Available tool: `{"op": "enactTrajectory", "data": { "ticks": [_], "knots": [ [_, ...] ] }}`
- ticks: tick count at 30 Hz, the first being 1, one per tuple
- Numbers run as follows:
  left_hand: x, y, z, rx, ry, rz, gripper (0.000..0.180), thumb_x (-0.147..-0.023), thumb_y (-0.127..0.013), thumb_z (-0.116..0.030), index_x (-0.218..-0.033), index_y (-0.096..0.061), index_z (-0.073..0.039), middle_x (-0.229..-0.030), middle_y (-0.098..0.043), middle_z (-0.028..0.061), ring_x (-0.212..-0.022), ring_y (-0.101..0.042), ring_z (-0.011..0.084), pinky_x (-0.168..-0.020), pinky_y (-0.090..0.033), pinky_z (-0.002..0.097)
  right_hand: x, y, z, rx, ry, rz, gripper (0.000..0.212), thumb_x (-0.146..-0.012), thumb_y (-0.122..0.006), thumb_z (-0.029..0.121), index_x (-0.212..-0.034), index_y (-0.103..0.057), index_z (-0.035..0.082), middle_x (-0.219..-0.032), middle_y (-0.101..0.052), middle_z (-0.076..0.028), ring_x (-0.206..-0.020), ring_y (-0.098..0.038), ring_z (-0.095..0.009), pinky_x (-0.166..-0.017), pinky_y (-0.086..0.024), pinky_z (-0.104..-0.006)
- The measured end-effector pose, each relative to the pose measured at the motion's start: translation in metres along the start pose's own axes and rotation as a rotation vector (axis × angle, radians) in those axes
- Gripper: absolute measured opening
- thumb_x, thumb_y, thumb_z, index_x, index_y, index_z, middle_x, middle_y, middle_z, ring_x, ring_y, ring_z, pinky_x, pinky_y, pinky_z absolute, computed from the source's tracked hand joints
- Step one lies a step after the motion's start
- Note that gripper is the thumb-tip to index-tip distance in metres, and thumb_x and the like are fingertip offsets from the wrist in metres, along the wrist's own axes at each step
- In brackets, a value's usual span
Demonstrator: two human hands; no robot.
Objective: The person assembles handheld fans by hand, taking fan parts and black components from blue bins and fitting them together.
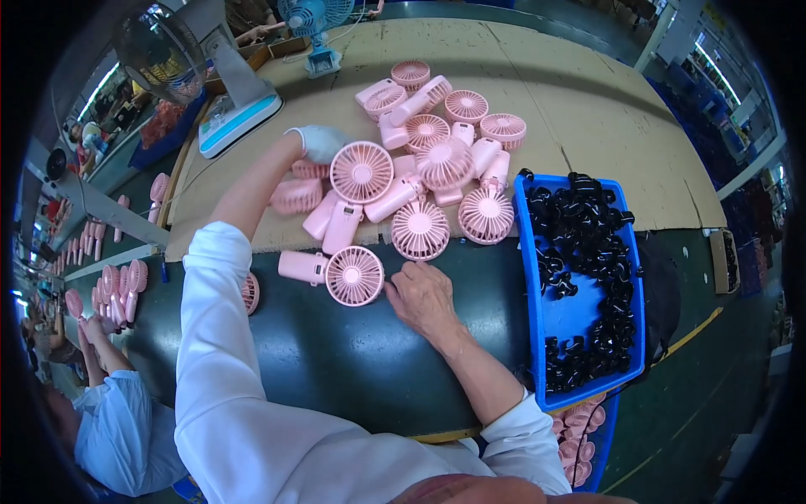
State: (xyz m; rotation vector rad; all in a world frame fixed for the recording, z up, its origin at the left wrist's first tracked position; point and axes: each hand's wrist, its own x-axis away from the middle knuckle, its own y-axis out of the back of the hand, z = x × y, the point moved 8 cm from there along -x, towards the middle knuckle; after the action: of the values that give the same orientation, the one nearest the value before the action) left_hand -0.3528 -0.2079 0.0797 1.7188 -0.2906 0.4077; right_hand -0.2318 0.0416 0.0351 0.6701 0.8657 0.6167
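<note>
A heap of pink handheld fans [426, 132] with round slatted heads and short handles lies in front of me. My left hand [323, 144], in a white glove, reaches to the heap's left side, beside a fan with an upturned round head [362, 172]. That head hides its fingertips, so its grip is unclear. My bare right hand [424, 298] rests on the dark green surface, fingers loosely bent and thumb apart, holding nothing visible. Its thumb is at the rim of the nearest pink fan [354, 275]; its fingers are just below another fan head [420, 230].
To the right stands a blue tray [579, 307] of glossy black parts. Brown cardboard [588, 118] covers the far table. A white-based desk fan [239, 122] and a small blue fan [321, 59] stand at far left. A co-worker's sleeve [122, 428] shows at left.
</note>
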Motion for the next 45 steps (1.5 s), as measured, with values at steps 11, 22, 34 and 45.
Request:
{"op": "enactTrajectory", "data": {
  "ticks": [11, 22, 34, 45],
  "knots": [
    [-0.096, 0.096, -0.007, 0.195, 0.057, -0.635, 0.066, -0.079, -0.057, -0.062, -0.112, -0.065, -0.005, -0.112, -0.065, 0.0161, -0.103, -0.062, 0.0288, -0.089, -0.046, 0.0368, 0.005, 0.001, 0.005, -0.041, 0.018, -0.059, 0.014, -0.067, -0.073, 0.009, -0.066, -0.06, 0.005, -0.069, -0.053, -0.007, -0.068, -0.057, -0.025, -0.061, -0.048, -0.0373],
    [-0.173, 0.056, 0.029, 0.142, 0.319, -0.384, 0.057, -0.071, -0.069, -0.045, -0.112, -0.067, -0.005, -0.118, -0.063, 0.0169, -0.107, -0.062, 0.0299, -0.089, -0.05, 0.0374, 0.002, 0.005, 0.001, -0.073, -0.018, -0.039, 0.014, -0.069, -0.074, 0.01, -0.066, -0.06, 0.006, -0.069, -0.052, -0.007, -0.066, -0.057, -0.024, -0.061, -0.047, -0.0371],
    [-0.048, 0.004, -0.012, 0.067, -0.064, -0.169, 0.05, -0.065, -0.071, -0.024, -0.113, -0.064, -0.011, -0.107, -0.066, 0.0164, -0.099, -0.063, 0.0313, -0.085, -0.048, 0.0373, 0.019, -0.017, 0.044, 0.134, 0.37, 0.021, 0.007, -0.068, -0.06, 0.007, -0.069, -0.054, 0.006, -0.07, -0.05, -0.008, -0.069, -0.054, -0.023, -0.061, -0.047, -0.0348],
    [-0.005, 0.036, -0.004, -0.019, 0.006, -0.263, 0.045, -0.067, -0.066, -0.033, -0.106, -0.066, -0.011, -0.096, -0.068, 0.0156, -0.084, -0.065, 0.0296, -0.078, -0.05, 0.0372, 0.016, -0.028, 0.037, 0.02, 0.321, 0.058, 0.007, -0.074, -0.06, 0.007, -0.072, -0.055, 0.003, -0.076, -0.051, -0.01, -0.077, -0.055, -0.026, -0.066, -0.048, -0.0377]
  ]
}}
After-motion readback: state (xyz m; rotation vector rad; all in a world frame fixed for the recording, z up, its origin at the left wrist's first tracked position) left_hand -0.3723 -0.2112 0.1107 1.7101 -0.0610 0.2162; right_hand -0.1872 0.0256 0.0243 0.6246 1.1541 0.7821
